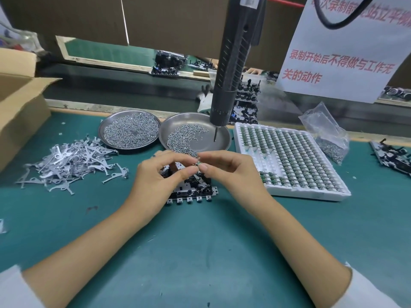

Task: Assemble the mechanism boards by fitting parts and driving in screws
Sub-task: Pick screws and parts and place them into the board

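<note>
Paper notice [340, 52] read in red "录制开始后不得做与工作无关的动作". Left hand [155, 174] and right hand [229, 170] both pinched one small green-tipped part [198, 163] between fingertips, just above the mechanism board [191, 190] lying on the green counter [200, 252], below the hanging electric screwdriver [231, 63].

A black-and-metal mechanism board [191, 188] lies flat beneath both hands; a tiny green part [198, 163] is pinched between their fingertips.
</note>
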